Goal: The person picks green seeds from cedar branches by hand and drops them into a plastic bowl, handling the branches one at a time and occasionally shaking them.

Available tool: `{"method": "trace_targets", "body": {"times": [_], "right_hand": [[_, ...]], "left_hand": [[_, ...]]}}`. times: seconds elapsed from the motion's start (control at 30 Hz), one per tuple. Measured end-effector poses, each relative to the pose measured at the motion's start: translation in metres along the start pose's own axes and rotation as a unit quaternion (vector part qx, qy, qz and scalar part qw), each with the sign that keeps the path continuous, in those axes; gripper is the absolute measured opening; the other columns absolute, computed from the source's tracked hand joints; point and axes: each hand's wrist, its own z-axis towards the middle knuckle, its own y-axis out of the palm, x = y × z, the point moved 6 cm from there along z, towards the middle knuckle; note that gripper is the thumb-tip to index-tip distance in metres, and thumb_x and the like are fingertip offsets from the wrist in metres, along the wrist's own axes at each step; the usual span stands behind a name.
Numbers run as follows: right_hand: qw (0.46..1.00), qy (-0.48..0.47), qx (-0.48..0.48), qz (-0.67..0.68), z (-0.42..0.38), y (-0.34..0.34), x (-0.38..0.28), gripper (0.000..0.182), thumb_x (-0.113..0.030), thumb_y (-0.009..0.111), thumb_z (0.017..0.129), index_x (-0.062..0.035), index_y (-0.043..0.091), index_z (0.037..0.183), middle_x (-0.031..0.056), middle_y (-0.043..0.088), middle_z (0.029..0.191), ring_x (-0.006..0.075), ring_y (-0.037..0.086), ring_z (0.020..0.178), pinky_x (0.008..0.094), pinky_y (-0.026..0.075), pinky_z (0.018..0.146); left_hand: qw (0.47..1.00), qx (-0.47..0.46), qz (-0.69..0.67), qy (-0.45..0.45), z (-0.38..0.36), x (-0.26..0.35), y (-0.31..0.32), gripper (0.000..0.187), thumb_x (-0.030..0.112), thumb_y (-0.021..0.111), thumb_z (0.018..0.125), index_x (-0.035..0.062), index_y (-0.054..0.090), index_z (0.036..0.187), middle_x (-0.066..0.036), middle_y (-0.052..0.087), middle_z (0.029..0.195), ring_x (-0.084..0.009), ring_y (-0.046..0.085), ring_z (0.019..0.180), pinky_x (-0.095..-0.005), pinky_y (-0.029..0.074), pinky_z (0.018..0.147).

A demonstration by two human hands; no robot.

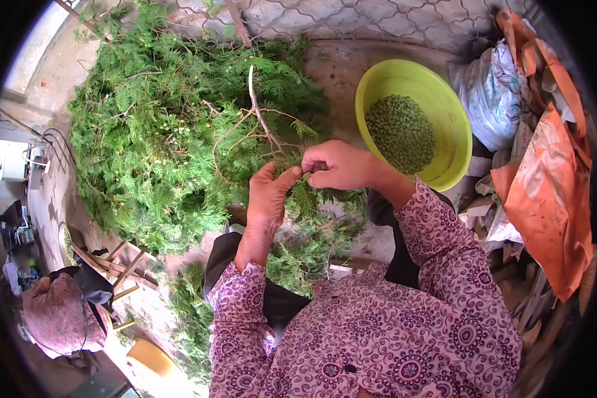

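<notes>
Through the head camera I see both bare hands working together above the near right edge of the heap of cut greenery (pixel 146 139), which spreads over the ground below the wire mesh (pixel 351 23). The branch (pixel 261 119) is at the fingers. Its long axis runs from the fingertips away toward the mesh, leaning a little left, with its pale bare end farthest from me and its leafy part down among the fingers. Thin reddish side twigs curve off left and right of the main stem.

The left hand (pixel 268 199) comes up from below, thumb pressed in against the leafy part and pointing at the other hand; its fingers seem closed on the branch, though I can't make out all of them. The right hand (pixel 341 166) comes in from the right, thumb and forefinger pinched together on the foliage, tips just beside the left thumb. What sits inside that pinch is too small for me to tell.

The yellow-green basin (pixel 459 132) stands on the ground just beyond the right wrist, nearer the right hand than the left, holding small green pieces (pixel 399 132). Right of it lie a white sack (pixel 487 99) and an orange sack (pixel 547 192).
</notes>
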Motion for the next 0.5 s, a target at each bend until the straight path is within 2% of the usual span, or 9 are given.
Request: {"method": "trace_targets", "body": {"times": [0.1, 0.2, 0.27, 0.4, 0.43, 0.5], "right_hand": [[0.999, 0.007, -0.018, 0.028, 0.003, 0.003, 0.005, 0.021, -0.016, 0.061, 0.072, -0.0008, 0.057, 0.086, 0.0018, 0.053, 0.065, 0.0084, 0.047, 0.058, 0.0252, 0.040, 0.052], [0.999, 0.024, 0.009, 0.020, 0.002, 0.003, 0.002, 0.022, -0.019, 0.062, 0.073, -0.0009, 0.057, 0.084, 0.0018, 0.054, 0.065, 0.0081, 0.047, 0.059, 0.0249, 0.040, 0.054], [0.998, -0.018, 0.051, -0.035, -0.002, 0.004, -0.007, 0.029, -0.028, 0.063, 0.071, 0.0002, 0.058, 0.077, 0.0073, 0.056, 0.063, 0.0133, 0.051, 0.057, 0.0293, 0.041, 0.053], [0.998, -0.039, 0.009, -0.057, 0.001, 0.003, -0.005, 0.028, -0.027, 0.061, 0.074, 0.0009, 0.057, 0.075, 0.0061, 0.054, 0.060, 0.0136, 0.051, 0.055, 0.0283, 0.041, 0.052], [0.999, -0.039, -0.014, -0.035, 0.003, 0.004, 0.001, 0.024, -0.023, 0.060, 0.075, 0.0003, 0.056, 0.078, 0.0047, 0.054, 0.061, 0.0124, 0.050, 0.056, 0.0277, 0.040, 0.052], [0.998, -0.039, -0.036, -0.014, 0.001, 0.003, 0.000, 0.019, -0.019, 0.059, 0.077, -0.0003, 0.056, 0.080, 0.0033, 0.053, 0.062, 0.0113, 0.049, 0.057, 0.0271, 0.040, 0.052]], "left_hand": [[0.999, -0.010, -0.029, -0.018, -0.002, 0.000, 0.002, 0.015, 0.000, 0.061, 0.077, -0.0005, 0.057, 0.092, -0.006, 0.062, 0.085, -0.0094, 0.057, 0.074, -0.0211, 0.045, 0.066], [0.999, -0.014, -0.046, -0.018, -0.004, 0.002, 0.005, 0.015, -0.001, 0.060, 0.077, -0.0005, 0.057, 0.092, -0.005, 0.062, 0.085, -0.0092, 0.057, 0.073, -0.0208, 0.045, 0.066], [0.999, -0.017, -0.045, -0.022, -0.004, 0.001, 0.005, 0.015, -0.001, 0.060, 0.077, -0.0005, 0.057, 0.092, -0.005, 0.062, 0.084, -0.0093, 0.057, 0.073, -0.0206, 0.045, 0.066], [0.999, -0.033, -0.010, -0.025, -0.004, -0.002, 0.002, 0.017, -0.001, 0.060, 0.078, -0.0004, 0.057, 0.094, -0.006, 0.061, 0.086, -0.0101, 0.057, 0.074, -0.0214, 0.046, 0.068], [0.999, -0.034, -0.009, -0.026, -0.005, -0.001, 0.002, 0.017, -0.001, 0.060, 0.078, -0.0004, 0.057, 0.094, -0.006, 0.061, 0.086, -0.0101, 0.057, 0.074, -0.0214, 0.046, 0.068], [0.995, -0.053, -0.079, -0.026, -0.007, 0.003, 0.009, 0.017, 0.000, 0.059, 0.078, -0.0002, 0.056, 0.095, -0.006, 0.061, 0.086, -0.0107, 0.057, 0.075, -0.0226, 0.046, 0.069]]}}
